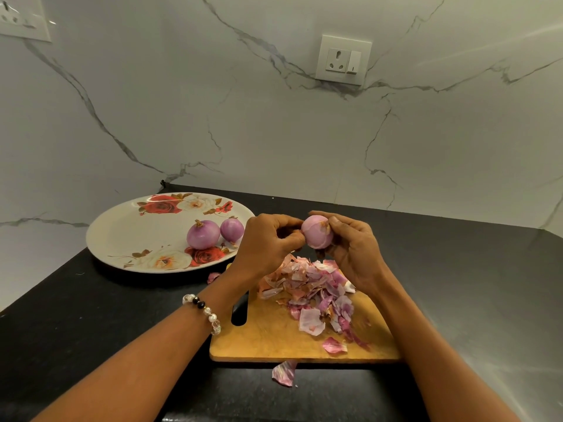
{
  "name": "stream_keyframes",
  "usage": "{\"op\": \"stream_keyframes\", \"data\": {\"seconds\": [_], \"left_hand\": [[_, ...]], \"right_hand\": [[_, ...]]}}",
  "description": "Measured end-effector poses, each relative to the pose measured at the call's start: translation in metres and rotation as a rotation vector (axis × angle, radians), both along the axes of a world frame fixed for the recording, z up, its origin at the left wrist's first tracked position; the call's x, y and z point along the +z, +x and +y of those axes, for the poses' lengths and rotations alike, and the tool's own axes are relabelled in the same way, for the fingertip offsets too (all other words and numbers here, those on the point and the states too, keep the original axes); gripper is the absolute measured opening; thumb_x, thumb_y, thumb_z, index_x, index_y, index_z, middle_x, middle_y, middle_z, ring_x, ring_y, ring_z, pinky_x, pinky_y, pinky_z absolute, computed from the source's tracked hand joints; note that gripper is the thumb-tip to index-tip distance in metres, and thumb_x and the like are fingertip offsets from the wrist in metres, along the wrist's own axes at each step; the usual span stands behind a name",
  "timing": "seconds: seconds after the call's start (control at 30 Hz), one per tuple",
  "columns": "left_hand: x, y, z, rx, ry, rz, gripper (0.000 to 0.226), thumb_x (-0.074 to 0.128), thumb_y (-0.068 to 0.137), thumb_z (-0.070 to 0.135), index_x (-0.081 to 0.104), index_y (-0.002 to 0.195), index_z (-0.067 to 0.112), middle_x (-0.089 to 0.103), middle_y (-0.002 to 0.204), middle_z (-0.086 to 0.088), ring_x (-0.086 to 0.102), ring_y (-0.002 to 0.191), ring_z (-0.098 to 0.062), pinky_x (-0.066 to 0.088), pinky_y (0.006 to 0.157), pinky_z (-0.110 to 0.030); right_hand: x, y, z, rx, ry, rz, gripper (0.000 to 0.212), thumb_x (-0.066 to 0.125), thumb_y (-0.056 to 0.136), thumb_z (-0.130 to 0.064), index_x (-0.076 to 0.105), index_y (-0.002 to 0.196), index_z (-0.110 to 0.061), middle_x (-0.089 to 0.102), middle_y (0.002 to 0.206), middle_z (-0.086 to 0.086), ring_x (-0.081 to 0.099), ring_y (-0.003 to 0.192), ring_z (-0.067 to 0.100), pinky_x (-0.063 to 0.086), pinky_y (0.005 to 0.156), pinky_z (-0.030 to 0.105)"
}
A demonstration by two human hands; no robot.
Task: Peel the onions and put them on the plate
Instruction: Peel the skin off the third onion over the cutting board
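Black stone desk (91, 315), bare left of and behind wooden cutting board (274, 339); one pink peel scrap (285, 373) past board's near edge. Left of board: round white rose-patterned plate (128, 226) holding two peeled purple onions (203, 234), touching. On board: heap of onion skins (313, 293). Above heap: third pale purple onion (316, 233), gripped by curled right hand (353, 254); left hand (268, 242) pinching at its side.

A glossy floral plate (128, 236) sits far left on the dark, faintly speckled stone table (76, 303), the near wooden board (274, 339) looks matt and scuffed under dry papery onion skins (310, 296), and the veined marble wall (243, 117) has a smooth, soft sheen.
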State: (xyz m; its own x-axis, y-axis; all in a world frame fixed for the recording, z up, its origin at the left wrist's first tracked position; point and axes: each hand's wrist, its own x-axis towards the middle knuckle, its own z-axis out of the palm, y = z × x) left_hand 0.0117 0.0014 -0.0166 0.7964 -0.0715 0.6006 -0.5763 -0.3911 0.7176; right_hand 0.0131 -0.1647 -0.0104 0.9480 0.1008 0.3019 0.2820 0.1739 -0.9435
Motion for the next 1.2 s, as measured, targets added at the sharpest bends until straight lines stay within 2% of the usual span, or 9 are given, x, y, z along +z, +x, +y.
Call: {"op": "stream_keyframes", "data": {"seconds": [0.1,0.23,0.33,0.47,0.6,0.77,0.9,1.03,1.2], "left_hand": [[0.000,-0.002,-0.002,0.063,0.062,-0.091,0.023,0.066,0.085,0.011,0.070,0.107,0.006,0.072,0.092,-0.007,0.060,0.073,-0.007,0.047,0.068,-0.003],[0.001,-0.002,-0.004,0.145,0.045,-0.117,0.018,0.064,0.087,0.009,0.071,0.104,0.004,0.071,0.091,-0.007,0.054,0.068,-0.001,0.042,0.066,0.002],[0.002,0.000,-0.005,0.148,-0.003,-0.073,0.016,0.063,0.088,0.009,0.071,0.101,0.008,0.070,0.091,-0.003,0.059,0.072,-0.003,0.048,0.067,-0.005],[0.002,0.004,-0.002,0.140,-0.086,0.012,0.012,0.061,0.087,0.008,0.071,0.093,0.012,0.070,0.085,-0.001,0.067,0.078,-0.013,0.059,0.069,-0.026],[0.002,0.002,-0.002,0.112,-0.035,0.015,0.012,0.061,0.089,0.014,0.072,0.092,0.012,0.071,0.082,-0.001,0.067,0.072,-0.012,0.055,0.062,-0.016],[-0.001,0.000,-0.006,0.097,0.082,-0.119,0.013,0.066,0.087,0.023,0.074,0.085,0.013,0.071,0.076,0.003,0.063,0.065,-0.006,0.048,0.058,-0.009],[0.005,0.001,-0.002,0.109,0.021,-0.192,0.017,0.070,0.084,0.023,0.074,0.095,0.011,0.071,0.089,0.001,0.063,0.077,-0.006,0.050,0.067,-0.010],[0.009,-0.004,-0.001,0.016,-0.017,-0.155,0.032,0.069,0.084,0.026,0.069,0.111,0.010,0.069,0.096,0.006,0.065,0.081,-0.005,0.051,0.072,-0.009],[0.008,-0.003,0.001,-0.016,0.026,-0.138,0.031,0.069,0.084,0.019,0.067,0.113,0.008,0.072,0.102,-0.006,0.064,0.087,-0.005,0.050,0.074,-0.007]], "right_hand": [[-0.001,0.000,0.001,0.007,-0.015,-0.009,0.030,0.039,0.104,-0.012,0.069,0.105,-0.010,0.070,0.108,0.010,0.069,0.096,0.026,0.061,0.075,0.031],[0.000,-0.001,0.005,0.043,0.030,0.002,0.032,0.037,0.104,-0.012,0.069,0.102,-0.011,0.072,0.104,0.005,0.070,0.092,0.022,0.060,0.076,0.034],[0.001,-0.003,0.006,0.067,0.096,0.026,0.033,0.035,0.105,-0.012,0.068,0.103,-0.008,0.072,0.106,0.006,0.070,0.091,0.022,0.061,0.069,0.029],[0.004,-0.003,0.004,0.019,0.218,0.069,0.031,0.034,0.105,-0.014,0.064,0.103,-0.008,0.065,0.115,0.016,0.061,0.097,0.029,0.055,0.061,0.025],[0.006,-0.001,-0.003,-0.018,0.331,0.138,0.025,0.036,0.103,-0.020,0.059,0.106,-0.010,0.056,0.130,0.026,0.054,0.102,0.032,0.051,0.064,0.025],[0.006,-0.002,0.000,-0.034,0.261,0.112,0.029,0.036,0.103,-0.019,0.064,0.101,-0.010,0.065,0.112,0.016,0.057,0.099,0.032,0.050,0.065,0.028],[0.005,-0.002,0.000,-0.018,0.131,0.045,0.036,0.036,0.104,-0.018,0.070,0.100,-0.010,0.072,0.099,0.008,0.063,0.083,0.022,0.051,0.060,0.026],[-0.001,0.001,0.000,0.011,0.036,0.007,0.031,0.039,0.104,-0.012,0.070,0.104,-0.007,0.069,0.107,0.015,0.066,0.094,0.027,0.058,0.070,0.029],[-0.005,0.005,-0.002,-0.037,-0.088,-0.043,0.028,0.043,0.104,-0.014,0.071,0.104,-0.013,0.069,0.110,0.016,0.065,0.100,0.031,0.059,0.076,0.032]]}}
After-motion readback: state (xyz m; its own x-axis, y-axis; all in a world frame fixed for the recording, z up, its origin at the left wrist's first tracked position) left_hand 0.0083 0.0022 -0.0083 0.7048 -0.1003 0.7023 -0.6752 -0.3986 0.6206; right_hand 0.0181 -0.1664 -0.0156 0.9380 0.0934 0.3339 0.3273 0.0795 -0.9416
